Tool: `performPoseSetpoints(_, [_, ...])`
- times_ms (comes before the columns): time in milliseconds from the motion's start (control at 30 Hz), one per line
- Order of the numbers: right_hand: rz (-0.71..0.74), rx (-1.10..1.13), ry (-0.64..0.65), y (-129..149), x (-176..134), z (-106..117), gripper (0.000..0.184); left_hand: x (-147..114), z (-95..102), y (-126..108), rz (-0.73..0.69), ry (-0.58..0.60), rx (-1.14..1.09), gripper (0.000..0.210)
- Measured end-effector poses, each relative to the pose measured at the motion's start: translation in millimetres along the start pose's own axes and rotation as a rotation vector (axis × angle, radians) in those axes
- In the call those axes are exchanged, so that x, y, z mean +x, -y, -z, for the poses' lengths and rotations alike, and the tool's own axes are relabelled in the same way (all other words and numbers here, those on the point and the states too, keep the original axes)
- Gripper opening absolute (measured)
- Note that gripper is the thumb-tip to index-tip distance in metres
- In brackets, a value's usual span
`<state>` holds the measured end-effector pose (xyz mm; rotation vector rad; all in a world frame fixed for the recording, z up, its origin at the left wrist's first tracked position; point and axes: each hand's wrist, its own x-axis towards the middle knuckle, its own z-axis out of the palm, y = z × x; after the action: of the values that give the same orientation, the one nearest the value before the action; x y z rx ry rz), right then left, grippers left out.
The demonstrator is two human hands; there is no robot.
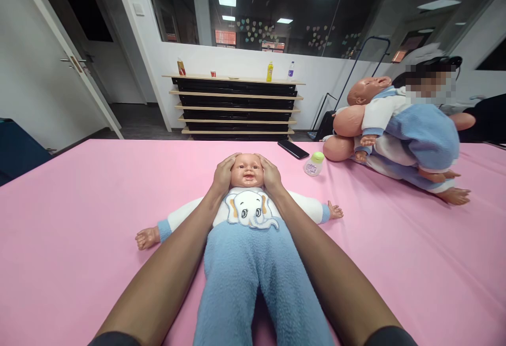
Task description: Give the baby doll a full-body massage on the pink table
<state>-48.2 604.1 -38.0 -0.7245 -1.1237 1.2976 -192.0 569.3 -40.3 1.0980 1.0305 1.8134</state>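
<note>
1. Head view, containers: right of the frame's centre, a squat whitish bottle with a light-green cap (314,165) stands on the pink-covered desk (79,219), near a black, flat, rectangular phone (293,149); its contents cannot be made out.
2. Head view, upper centre: on the top board of the shelf unit of pale boards and black layers (233,94) stand an amber bottle with a red label (181,66), a small red-and-white cup (213,73), a yellow bottle (269,71) and a clear bottle with a purple label (291,69).
3. Head view, centre to bottom: the baby doll in a white-and-blue fleecy suit with an elephant front (249,246) lies face up on the desk. Its long axis runs up the frame, head towards the top, legs towards the bottom edge, arms stretched out sideways.
4. Head view, centre: the left hand (225,173) and right hand (271,173) cup opposite sides of the doll's head, palms inward, fingers extended, neither pinching anything.
5. Head view, right: other dolls in white and blue (419,124) lie stacked.
</note>
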Motion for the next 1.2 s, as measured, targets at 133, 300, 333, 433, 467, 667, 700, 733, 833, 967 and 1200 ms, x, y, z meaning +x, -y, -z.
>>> performPoseSetpoints(133, [-0.047, -0.013, 0.012, 2, -6, 1, 0.044, -5, -1.2, -3, 0.041, 0.050, -0.043, 0.045])
performPoseSetpoints(300, [-0.064, -0.044, 0.118, 14, -16, 0, 0.063, -8, -1.8, -8, 0.059, 0.090, 0.007, 0.056])
performPoseSetpoints(333, [-0.063, -0.048, 0.116, 16, -16, -1, 0.061, -7, -1.8, -8, 0.065, 0.084, 0.007, 0.055])
performPoseSetpoints(433, [-0.047, -0.064, 0.105, 15, -14, -2, 0.055, -5, -1.3, -8, 0.072, 0.068, 0.013, 0.054])
performPoseSetpoints(467, [-0.040, -0.063, 0.104, 14, -12, -2, 0.054, -3, -0.9, -7, 0.063, 0.064, 0.016, 0.052])
performPoseSetpoints(667, [0.047, -0.126, -0.011, 9, -11, -2, 0.045, -1, 0.8, 0, -0.030, -0.009, 0.048, 0.038])
performPoseSetpoints(700, [0.087, -0.173, -0.052, 11, -14, -3, 0.044, -1, 0.5, -1, -0.030, -0.021, 0.063, 0.038])
performPoseSetpoints(733, [0.134, -0.226, -0.081, 13, -19, -3, 0.044, -2, -0.1, -2, -0.028, -0.033, 0.078, 0.037])
performPoseSetpoints(833, [0.253, -0.377, -0.039, 21, -35, -3, 0.048, -6, -2.2, -9, -0.038, -0.067, 0.129, 0.034])
performPoseSetpoints(967, [0.233, -0.460, 0.180, 32, -49, 0, 0.085, -8, -3.8, -15, -0.063, -0.067, 0.180, 0.031])
performPoseSetpoints(1200, [0.156, -0.413, 0.294, 35, -50, 8, 0.109, -7, -1.8, -11, -0.044, -0.002, 0.212, 0.037])
